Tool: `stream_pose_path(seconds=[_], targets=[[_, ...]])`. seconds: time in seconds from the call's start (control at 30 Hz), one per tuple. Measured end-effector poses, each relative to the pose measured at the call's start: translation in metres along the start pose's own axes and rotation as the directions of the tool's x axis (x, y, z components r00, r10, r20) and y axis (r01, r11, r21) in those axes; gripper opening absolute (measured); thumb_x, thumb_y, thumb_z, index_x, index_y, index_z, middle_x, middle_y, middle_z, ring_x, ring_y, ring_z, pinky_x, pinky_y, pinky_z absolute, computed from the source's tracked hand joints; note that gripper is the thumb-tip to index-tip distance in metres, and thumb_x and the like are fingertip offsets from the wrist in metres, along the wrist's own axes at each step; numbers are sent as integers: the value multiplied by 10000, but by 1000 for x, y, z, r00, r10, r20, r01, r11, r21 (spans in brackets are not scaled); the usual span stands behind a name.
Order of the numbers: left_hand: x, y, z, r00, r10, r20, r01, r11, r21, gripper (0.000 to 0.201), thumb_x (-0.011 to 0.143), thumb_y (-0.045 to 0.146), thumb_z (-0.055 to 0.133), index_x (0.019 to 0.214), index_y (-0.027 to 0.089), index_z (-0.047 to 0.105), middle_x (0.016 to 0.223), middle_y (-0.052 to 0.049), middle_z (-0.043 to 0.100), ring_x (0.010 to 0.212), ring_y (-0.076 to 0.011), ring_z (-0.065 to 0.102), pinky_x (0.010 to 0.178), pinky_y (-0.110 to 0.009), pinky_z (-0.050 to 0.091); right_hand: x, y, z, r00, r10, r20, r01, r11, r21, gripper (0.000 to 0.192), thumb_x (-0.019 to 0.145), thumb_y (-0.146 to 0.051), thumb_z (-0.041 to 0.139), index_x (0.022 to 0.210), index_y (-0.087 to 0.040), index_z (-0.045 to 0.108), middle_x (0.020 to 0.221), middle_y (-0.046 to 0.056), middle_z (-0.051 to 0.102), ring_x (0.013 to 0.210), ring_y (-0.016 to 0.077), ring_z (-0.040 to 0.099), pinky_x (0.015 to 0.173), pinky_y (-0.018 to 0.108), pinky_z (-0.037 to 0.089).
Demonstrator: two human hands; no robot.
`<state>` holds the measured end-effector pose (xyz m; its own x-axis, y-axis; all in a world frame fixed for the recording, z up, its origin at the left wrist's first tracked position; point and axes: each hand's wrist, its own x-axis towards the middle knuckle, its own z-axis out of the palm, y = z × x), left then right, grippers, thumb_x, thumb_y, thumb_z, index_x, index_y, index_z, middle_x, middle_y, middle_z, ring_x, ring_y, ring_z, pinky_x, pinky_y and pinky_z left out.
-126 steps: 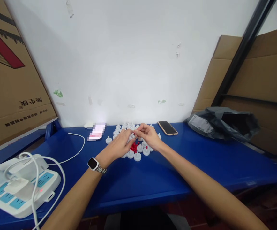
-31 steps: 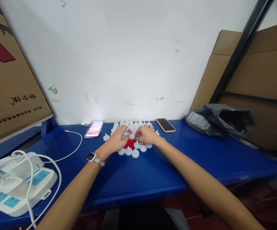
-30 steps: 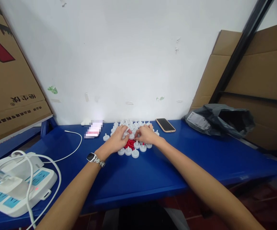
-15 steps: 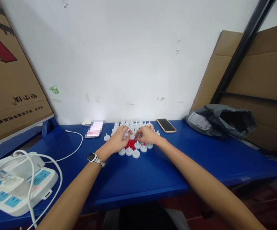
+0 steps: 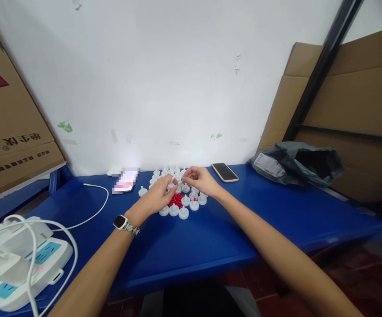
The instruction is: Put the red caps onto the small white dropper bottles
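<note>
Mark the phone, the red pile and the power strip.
phone (image 5: 224, 171), head view, middle of its dark screen.
red pile (image 5: 176, 200), head view, centre of the heap.
power strip (image 5: 47, 255), head view, its blue-socket top face.

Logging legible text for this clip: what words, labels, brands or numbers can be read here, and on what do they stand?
Brown cardboard box at left: large and small dark characters, mirrored and not legible.
White label on the grey plastic bag: print too small to read.
Pixelated pink-white patch on the blue table: blurred, unreadable.
Dark phone screen: blank.
Wristwatch face: nothing readable.
</note>
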<state>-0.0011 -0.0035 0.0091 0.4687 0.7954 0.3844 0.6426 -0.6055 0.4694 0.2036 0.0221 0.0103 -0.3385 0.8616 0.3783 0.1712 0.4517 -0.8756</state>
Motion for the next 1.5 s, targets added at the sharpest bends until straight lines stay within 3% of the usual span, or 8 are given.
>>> stream_pose_path(seconds=[0.13, 0.3, 0.5, 0.67, 0.93, 1.13, 1.27, 1.5], targets=[[-4, 3, 0, 999, 20, 32, -21, 1000, 16, 271, 955, 417, 421, 1122, 210, 473, 862, -30, 613, 644, -182, 579, 607, -306, 413, 1, 2, 9, 999, -12, -38, 20, 975, 223, 357, 669, -443, 806, 771, -168, 602, 687, -1, 660, 613, 114, 588, 607, 248, 464], [-7, 10, 1, 998, 29, 53, -30, 999, 19, 279, 945, 401, 435, 1144, 207, 411, 879, -37, 622, 620, -184, 582, 573, -297, 388, -2, -2, 17, 998, -45, -36, 54, 943, 327, 369, 689, -462, 799, 699, -175, 568, 594, -37, 594, 542, 87, 503, 552, 233, 408], [-9, 17, -1, 997, 9, 83, -8, 1000, -15, 274, 923, 336, 454, 1162, 215, 394, 804, -1, 596, 584, -179, 586, 539, -283, 363, -6, -7, 21, 997, -74, -1, 71, 947, 313, 351, 710, -446, 791, 704, -173, 572, 619, -25, 613, 565, 101, 548, 552, 235, 423], [-7, 22, -1, 998, -6, 70, 8, 999, -36, 333, 912, 302, 467, 1216, 223, 358, 695, 38, 536, 556, -180, 580, 524, -273, 361, -11, -18, 24, 996, -72, -60, 85, 957, 277, 376, 711, -474, 779, 671, -185, 542, 599, -27, 592, 556, 110, 548, 555, 250, 441], [-3, 22, -6, 999, 51, -1, -51, 998, -43, 382, 911, 313, 487, 1241, 209, 326, 811, 3, 595, 604, -154, 568, 600, -281, 406, -11, -18, 30, 996, -89, -5, 86, 952, 295, 391, 727, -498, 756, 690, -199, 507, 609, -23, 592, 546, 113, 544, 555, 256, 439], [-1, -2, -11, 995, 41, -91, -39, 999, 28, 517, 838, 454, 614, 1250, 213, 417, 998, -56, 615, 825, -202, 596, 699, -320, 457, -3, -4, 6, 997, -63, -36, 63, 998, -12, 315, 790, -454, 684, 740, -189, 520, 622, -19, 599, 562, 116, 540, 543, 239, 411], [-3, -17, -18, 998, 32, -52, -28, 997, 71, 243, 899, 419, 523, 983, 204, 598, 923, -52, 625, 854, -206, 582, 740, -339, 458, -3, 9, -10, 1000, 5, 20, 2, 950, -311, 217, 807, -338, 652, 714, -170, 549, 607, -7, 614, 548, 115, 543, 535, 233, 385], [-3, -13, -17, 999, 35, -30, -32, 996, 81, 256, 910, 423, 507, 904, 205, 643, 884, -53, 646, 851, -213, 585, 740, -343, 455, -3, 9, -6, 996, 16, 84, 19, 917, -399, 182, 836, -308, 623, 732, -163, 586, 653, 11, 657, 579, 121, 579, 547, 227, 388]])
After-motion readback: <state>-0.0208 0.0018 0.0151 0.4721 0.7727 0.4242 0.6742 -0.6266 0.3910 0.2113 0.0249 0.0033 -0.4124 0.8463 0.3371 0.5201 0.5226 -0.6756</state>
